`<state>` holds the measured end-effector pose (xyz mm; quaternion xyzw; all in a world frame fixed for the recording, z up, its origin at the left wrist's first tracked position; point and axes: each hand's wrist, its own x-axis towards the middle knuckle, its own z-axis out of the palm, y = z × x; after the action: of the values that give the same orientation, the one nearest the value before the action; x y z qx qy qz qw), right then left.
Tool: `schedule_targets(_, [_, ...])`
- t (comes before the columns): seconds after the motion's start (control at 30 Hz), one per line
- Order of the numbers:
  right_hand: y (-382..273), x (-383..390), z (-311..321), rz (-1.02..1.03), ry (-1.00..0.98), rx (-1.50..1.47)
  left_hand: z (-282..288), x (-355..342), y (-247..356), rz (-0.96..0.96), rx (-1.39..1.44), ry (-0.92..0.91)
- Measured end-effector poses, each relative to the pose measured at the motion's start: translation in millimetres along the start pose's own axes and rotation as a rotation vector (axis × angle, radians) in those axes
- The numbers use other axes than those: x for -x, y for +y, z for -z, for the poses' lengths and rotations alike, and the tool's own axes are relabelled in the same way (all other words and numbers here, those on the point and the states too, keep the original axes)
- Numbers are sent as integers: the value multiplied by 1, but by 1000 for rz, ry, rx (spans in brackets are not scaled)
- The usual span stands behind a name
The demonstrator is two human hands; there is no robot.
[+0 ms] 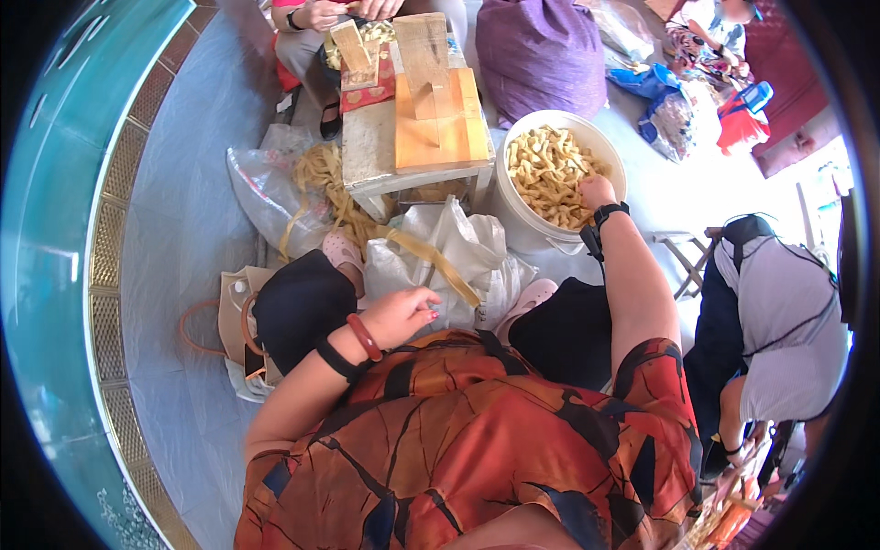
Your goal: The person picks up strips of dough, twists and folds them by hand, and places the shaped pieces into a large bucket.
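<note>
My right hand (597,192) reaches into a white bucket (511,220) at the right edge of a heap of small pale-yellow twisted pieces (548,165), its fingers curled among them and whatever they hold hidden. Loosely bent, my left hand (410,310) hangs over my lap with nothing visible in it. Beyond it lies a white woven sack (431,238) with a yellow strip (431,266) across it. A low worn table (367,147) behind the sack bears an orange board (440,128) and wooden blocks (422,46).
More yellow strips (321,179) spill from a plastic bag at left. A purple sack (541,55) stands behind the bucket. A co-worker's hands (325,14) are at the top. Another person (720,37) sits far right, a bent person (779,321) is close right. A beige bag (234,321) lies left.
</note>
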<state>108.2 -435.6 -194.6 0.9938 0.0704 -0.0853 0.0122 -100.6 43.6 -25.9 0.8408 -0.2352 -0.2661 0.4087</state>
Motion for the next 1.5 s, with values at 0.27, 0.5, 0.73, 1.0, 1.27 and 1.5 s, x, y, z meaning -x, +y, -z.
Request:
schedule_targets(0.27, [-35, 16, 37, -402, 30, -408, -23, -10, 2, 89, 35, 47])
schedule_targets(0.5, [-64, 85, 146, -122, 45, -1936, -25, -45, 32, -166, 150, 334])
schedule_targets(0.73, [-187, 197, 185, 278, -238, -1940, -25, -68, 81, -283, 511, 331])
schedule_targets(1.0, [-248, 274, 187, 474, -529, -1853, -29, 10, 71, -421, 244, -22])
schedule_targets(1.27, [-278, 285, 190, 432, -626, -1640, -26, 57, 50, -536, 84, 57])
schedule_targets(1.5, [-306, 280, 192, 339, -136, -1634, -23, 82, 57, -513, -191, 612])
